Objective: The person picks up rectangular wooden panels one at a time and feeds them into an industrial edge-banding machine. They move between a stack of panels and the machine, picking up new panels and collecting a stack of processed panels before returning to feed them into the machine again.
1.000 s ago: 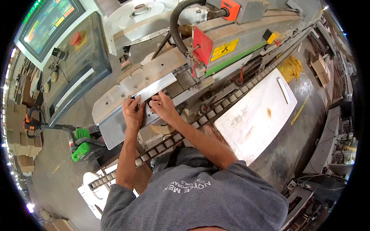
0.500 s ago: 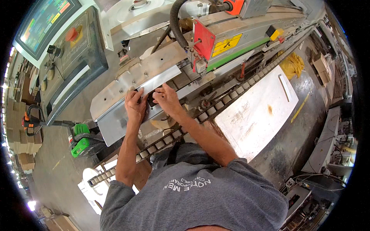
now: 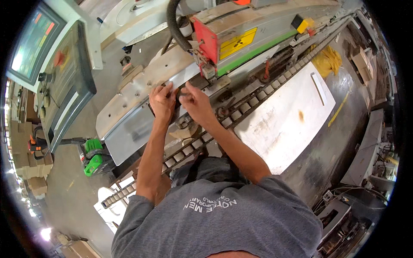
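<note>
Both my hands are over the metal infeed guide (image 3: 133, 124) of a long machine. My left hand (image 3: 163, 102) has its fingers curled, thumb toward the right hand. My right hand (image 3: 195, 103) is beside it, fingers bent and pinched together. Something small and dark shows in the gap between them, too hidden to name. Just beyond my right hand is the machine's red guard plate (image 3: 205, 39), with a small metal unit (image 3: 207, 69) below it. A bright metal strip along the guide is partly covered by my hands.
A roller track (image 3: 241, 109) runs diagonally in front of me, beside a white panel (image 3: 284, 116). At the left stand a control panel with a screen (image 3: 36, 43) and a green-and-black tool (image 3: 92, 157). A ribbed hose (image 3: 174, 26) hangs above; yellow cloth (image 3: 327, 62) lies at the right.
Both hands have shifted a little along the guide, to the right and toward the red plate. The view has swung slightly, so the machine sits farther left.
</note>
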Demonstrator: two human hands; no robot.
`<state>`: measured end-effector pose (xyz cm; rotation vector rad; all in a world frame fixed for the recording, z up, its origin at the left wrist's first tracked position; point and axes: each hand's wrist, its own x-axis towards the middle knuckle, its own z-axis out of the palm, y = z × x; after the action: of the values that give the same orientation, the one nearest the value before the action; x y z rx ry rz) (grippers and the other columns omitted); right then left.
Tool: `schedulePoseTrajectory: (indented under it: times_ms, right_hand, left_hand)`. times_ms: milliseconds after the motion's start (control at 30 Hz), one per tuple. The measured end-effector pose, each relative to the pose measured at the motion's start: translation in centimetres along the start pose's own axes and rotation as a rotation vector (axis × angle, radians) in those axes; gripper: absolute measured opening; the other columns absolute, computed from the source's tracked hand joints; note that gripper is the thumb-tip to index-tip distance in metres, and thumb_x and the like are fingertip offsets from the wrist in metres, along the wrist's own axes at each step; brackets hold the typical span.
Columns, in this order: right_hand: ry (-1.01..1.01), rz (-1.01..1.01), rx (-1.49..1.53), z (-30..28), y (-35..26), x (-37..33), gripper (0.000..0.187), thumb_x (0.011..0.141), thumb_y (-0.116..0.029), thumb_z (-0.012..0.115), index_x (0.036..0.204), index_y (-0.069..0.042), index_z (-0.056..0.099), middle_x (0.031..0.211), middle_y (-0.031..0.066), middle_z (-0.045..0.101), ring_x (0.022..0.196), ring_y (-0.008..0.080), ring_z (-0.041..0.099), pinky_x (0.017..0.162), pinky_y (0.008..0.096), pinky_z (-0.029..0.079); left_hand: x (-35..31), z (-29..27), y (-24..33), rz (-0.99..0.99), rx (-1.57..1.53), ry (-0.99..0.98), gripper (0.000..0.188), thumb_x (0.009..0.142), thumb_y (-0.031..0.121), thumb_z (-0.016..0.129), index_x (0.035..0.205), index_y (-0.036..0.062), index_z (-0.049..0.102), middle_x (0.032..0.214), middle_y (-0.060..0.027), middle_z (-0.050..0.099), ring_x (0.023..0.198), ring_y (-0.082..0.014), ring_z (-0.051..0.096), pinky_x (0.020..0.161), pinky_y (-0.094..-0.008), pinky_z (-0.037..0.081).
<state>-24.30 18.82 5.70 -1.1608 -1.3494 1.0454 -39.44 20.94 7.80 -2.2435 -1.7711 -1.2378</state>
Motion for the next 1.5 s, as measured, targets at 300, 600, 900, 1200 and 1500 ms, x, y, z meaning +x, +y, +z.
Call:
schedulePoseTrajectory:
  times_ms: [300,600,900,1200,1500]
  right_hand:
    - [0.219,0.171,-0.041,-20.6,-1.0,-7.9,0.031,0.095,-0.006,0.063,0.125,-0.002,0.064,0.109,0.0105,0.07,0.086,0.0112,0.063,0.071,0.0275,0.054]
    - [0.465,0.391,-1.444,-58.4,16.2,-2.6,0.082,0.08,-0.029,0.071,0.145,0.005,0.035,0.136,0.0276,0.049,0.124,0.0405,0.046,0.105,0.0574,0.035]
    - [0.288,0.635,-1.412,-64.3,19.1,-5.0,0.061,0.085,-0.052,0.067,0.109,0.005,0.065,0.105,0.0292,0.065,0.102,0.0437,0.062,0.089,0.0493,0.053]
    - [0.2,0.279,0.35,-32.8,5.3,-13.2,0.027,0.087,-0.014,0.068,0.108,0.0,0.057,0.097,0.0091,0.063,0.08,0.0201,0.065,0.067,0.0379,0.06]
    - [-0.203,0.224,0.582,-6.2,-3.3,-9.4,0.043,0.092,-0.012,0.068,0.129,0.003,0.051,0.118,0.0124,0.063,0.105,0.0196,0.062,0.091,0.035,0.052]
  left_hand:
    - [2.5,6.1,2.0,0.093,-0.035,-0.013,0.03,0.072,0.003,0.078,0.101,0.0055,0.073,0.081,-0.0126,0.067,0.076,-0.0316,0.061,0.077,-0.0425,0.049]
    - [1.7,2.6,6.4,-0.108,-0.017,-0.097,0.028,0.079,-0.001,0.074,0.106,0.0012,0.073,0.084,-0.0125,0.067,0.076,-0.0245,0.063,0.072,-0.0359,0.051]
    - [-5.7,-2.3,11.0,-0.361,-0.143,-0.134,0.018,0.085,-0.001,0.07,0.102,0.001,0.074,0.083,-0.0094,0.066,0.074,-0.0176,0.062,0.066,-0.0312,0.051]
    - [-5.9,-2.2,17.4,-0.047,-0.483,-0.517,0.053,0.079,0.014,0.081,0.129,0.0059,0.064,0.123,-0.0186,0.062,0.107,-0.0296,0.061,0.09,-0.0421,0.053]
    - [-6.2,-9.0,10.8,-0.268,-0.47,-0.399,0.056,0.075,0.006,0.083,0.128,0.0054,0.065,0.122,-0.0215,0.064,0.111,-0.0326,0.063,0.092,-0.0384,0.053]
